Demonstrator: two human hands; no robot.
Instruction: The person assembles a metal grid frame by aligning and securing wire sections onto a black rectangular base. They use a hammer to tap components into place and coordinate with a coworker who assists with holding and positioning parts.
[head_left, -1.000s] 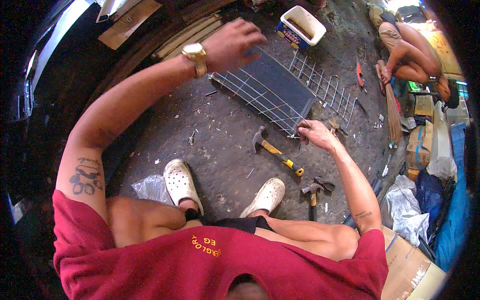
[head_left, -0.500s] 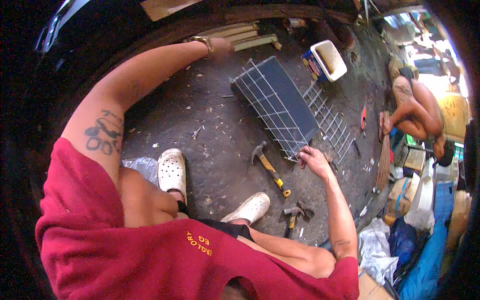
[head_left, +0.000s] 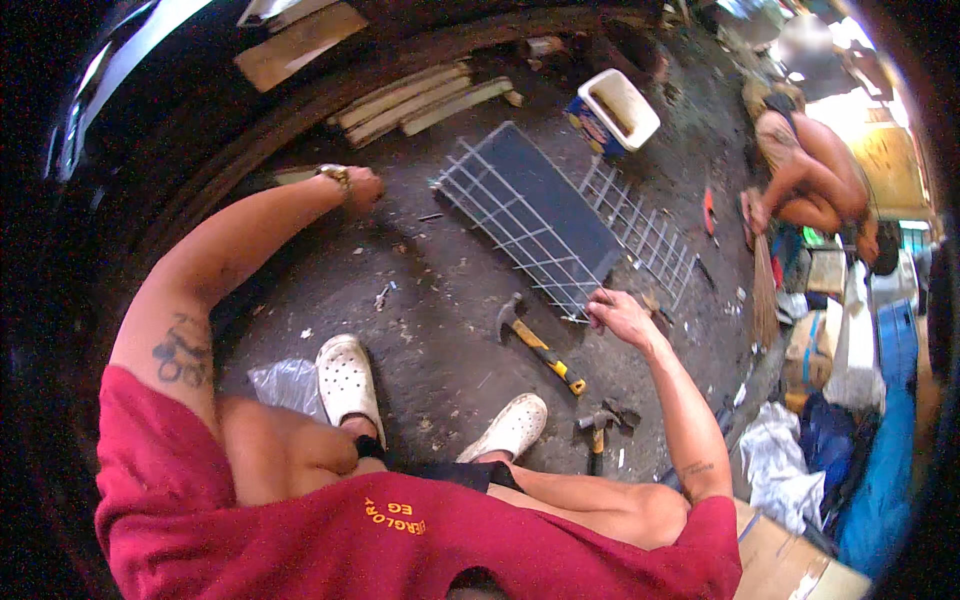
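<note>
My right hand pinches the near corner of a wire mesh panel, which is bent and rests with a flat dark board on the dark ground. My left hand, with a watch at its wrist, hangs to the left of the mesh, clear of it. Its fingers look curled; whatever they might hold is hidden. A claw hammer with a yellow and black handle lies just below the mesh. Another hammer lies nearer my right knee. A second wire grid lies beyond the board.
Wooden slats lie at the far left, and a white-rimmed tub stands farther back. Red-handled pliers are on the ground. At right another person crouches with a broom, near boxes and bags.
My left hand has drawn back from the wooden slats toward me and to the left. My right hand stays on the mesh corner. The view has shifted a little.
</note>
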